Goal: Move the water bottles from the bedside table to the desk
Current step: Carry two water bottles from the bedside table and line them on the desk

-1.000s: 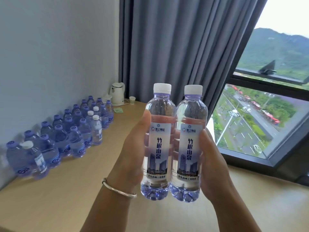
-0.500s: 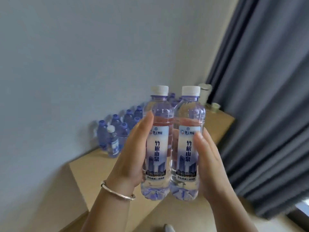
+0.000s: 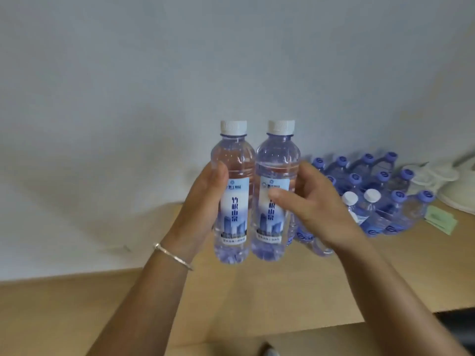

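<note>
Two clear water bottles with white caps and blue-white labels stand upright side by side in the air above the wooden desk (image 3: pixel 108 304). My left hand (image 3: pixel 203 206) grips the left bottle (image 3: pixel 232 191) from its left side, a silver bangle on that wrist. My right hand (image 3: pixel 316 209) holds the right bottle (image 3: pixel 276 160), its thumb lying across the label and its fingers behind. The bottles touch each other. Their bases hang a little above the desk top.
A cluster of several water bottles (image 3: pixel 380 196), mostly blue-capped and two white-capped, stands on the desk against the pale wall at right. A white kettle (image 3: pixel 455 191) and a green card (image 3: pixel 439 219) lie further right. The desk's front edge runs across the lower frame.
The view has swung left, from window and curtain to the bare wall. The bottle cluster now lies to the right of my hands. My right thumb has moved onto the right bottle's label.
</note>
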